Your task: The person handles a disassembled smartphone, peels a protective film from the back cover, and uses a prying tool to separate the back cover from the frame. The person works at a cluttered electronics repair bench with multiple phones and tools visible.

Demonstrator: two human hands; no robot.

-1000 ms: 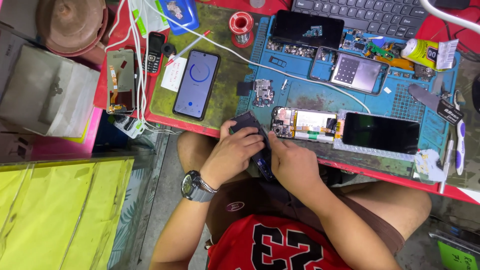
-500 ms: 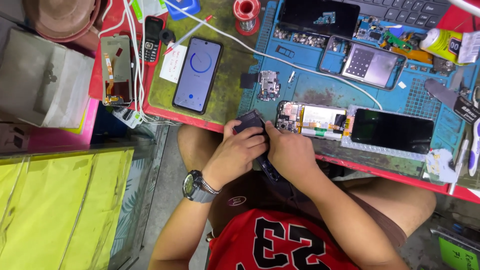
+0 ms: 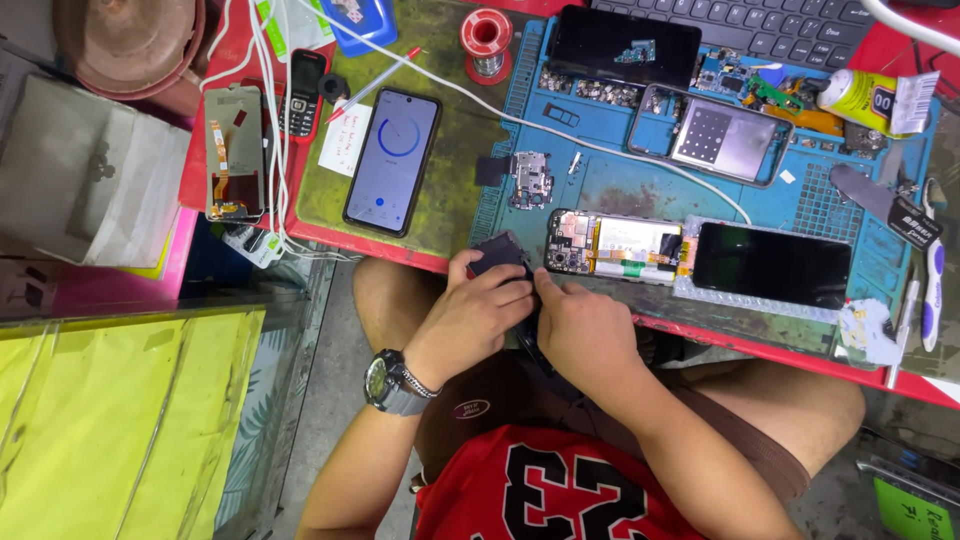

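1. The left hand [image 3: 470, 320] and the right hand [image 3: 585, 325] are together at the near edge of the red workbench [image 3: 230, 170], above the person's lap.
2. Both hands are clamped on a small dark rectangular phone part [image 3: 497, 253]. The left thumb and fingers grip its near side; the right fingertips press on its right edge. The lower portion of the part is hidden behind the hands.
3. The left wrist carries a grey wristwatch with a round dark dial [image 3: 388, 382].
4. Just beside the held part, to its right, an opened smartphone with exposed circuit board and white battery [image 3: 615, 245] lies on the blue silicone repair mat [image 3: 800, 195].
5. A detached black display panel [image 3: 770, 265] lies touching the right end of the opened smartphone.
6. A small bare circuit board [image 3: 528, 180] rests on the mat's left margin, just beyond the held part.
7. A black smartphone with a lit screen showing a blue ring [image 3: 392, 160] lies on the green cutting mat [image 3: 460, 130], left of the hands and well apart from them.
8. A red spool of solder wire [image 3: 486, 40] stands upright at the far side of the green mat.
9. A white cable [image 3: 560, 135] runs diagonally across both mats.
10. A black keyboard [image 3: 760, 25] occupies the far edge of the bench.
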